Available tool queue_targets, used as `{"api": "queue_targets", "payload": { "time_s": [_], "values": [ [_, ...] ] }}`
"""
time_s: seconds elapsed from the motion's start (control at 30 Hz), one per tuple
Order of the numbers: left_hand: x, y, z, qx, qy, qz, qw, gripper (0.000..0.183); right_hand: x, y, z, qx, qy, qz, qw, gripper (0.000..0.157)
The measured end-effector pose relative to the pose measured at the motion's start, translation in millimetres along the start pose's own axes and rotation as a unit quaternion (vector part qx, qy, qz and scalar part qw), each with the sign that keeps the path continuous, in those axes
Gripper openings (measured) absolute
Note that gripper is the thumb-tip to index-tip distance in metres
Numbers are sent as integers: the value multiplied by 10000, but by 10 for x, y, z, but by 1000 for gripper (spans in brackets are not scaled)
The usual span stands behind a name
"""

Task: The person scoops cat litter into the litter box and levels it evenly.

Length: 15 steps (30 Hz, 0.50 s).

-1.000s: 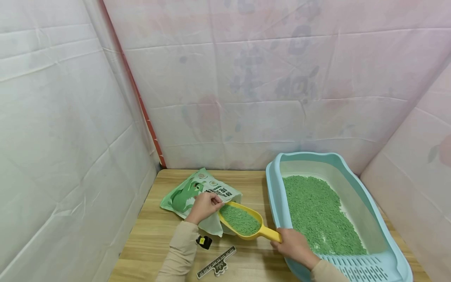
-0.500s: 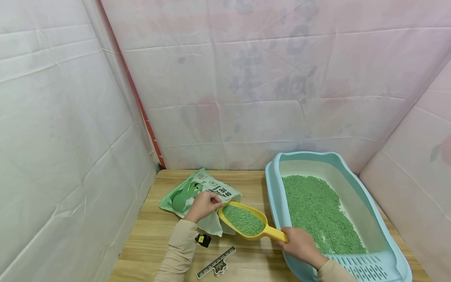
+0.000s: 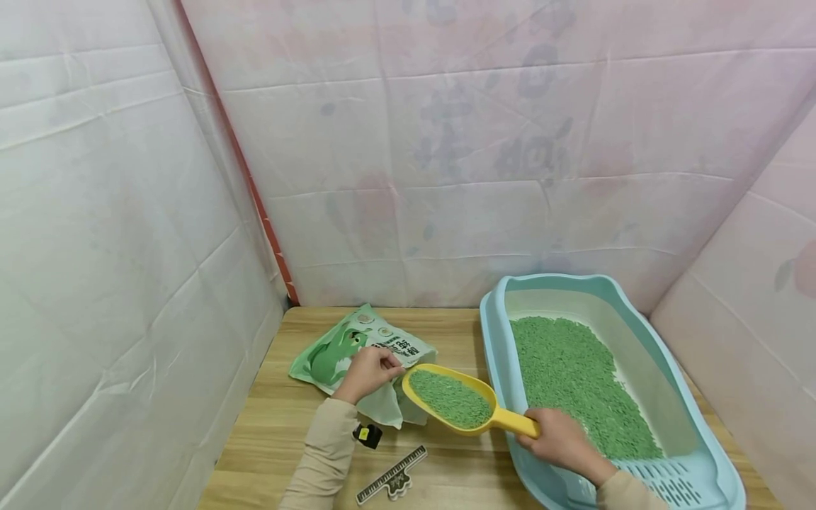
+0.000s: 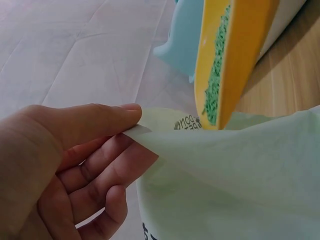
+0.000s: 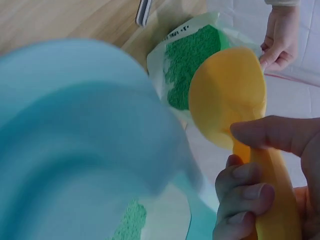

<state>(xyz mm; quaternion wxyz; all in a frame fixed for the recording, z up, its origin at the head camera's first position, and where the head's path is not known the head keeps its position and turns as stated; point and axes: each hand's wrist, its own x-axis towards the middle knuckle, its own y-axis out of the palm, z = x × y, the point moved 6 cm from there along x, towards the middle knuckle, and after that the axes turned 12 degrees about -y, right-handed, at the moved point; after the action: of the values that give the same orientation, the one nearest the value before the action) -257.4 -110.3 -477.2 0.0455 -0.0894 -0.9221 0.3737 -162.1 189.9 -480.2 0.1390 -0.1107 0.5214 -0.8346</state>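
My left hand (image 3: 367, 375) pinches the edge of the light green bag's mouth between thumb and fingers, holding it up; the bag (image 3: 344, 356) lies on its side. In the right wrist view, green pellets (image 5: 192, 60) fill the bag's opening. My right hand (image 3: 559, 439) grips the handle of a yellow scoop (image 3: 503, 419), fingers wrapped around it. Green pellets (image 3: 451, 400) heap the scoop's bowl, which is just outside the bag's mouth. To the right stands a light blue litter box (image 3: 499, 354), its floor partly covered with green pellets (image 3: 574, 382).
A black-and-white clip with a piano-key pattern (image 3: 392, 476) lies on the wooden table (image 3: 268, 418) near the front. A small black object with a yellow mark (image 3: 367, 435) sits beside the left sleeve. Fabric walls (image 3: 408, 212) enclose the table at the back and sides.
My right hand has drawn the loaded scoop rightward, away from the bag's mouth toward the litter box. The left hand stays almost still on the bag's edge.
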Motion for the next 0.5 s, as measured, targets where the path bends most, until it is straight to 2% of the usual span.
{"api": "queue_targets", "payload": {
  "time_s": [0.2, 0.5],
  "values": [
    [1, 0, -2, -29, 32, -9, 10000, 9, -38, -93, -57, -7, -174, 68, 9998, 14],
    [0, 10, 16, -30, -29, 3, 10000, 10, -83, -175, -88, -40, -709, 77, 9974, 15]
  ]
}}
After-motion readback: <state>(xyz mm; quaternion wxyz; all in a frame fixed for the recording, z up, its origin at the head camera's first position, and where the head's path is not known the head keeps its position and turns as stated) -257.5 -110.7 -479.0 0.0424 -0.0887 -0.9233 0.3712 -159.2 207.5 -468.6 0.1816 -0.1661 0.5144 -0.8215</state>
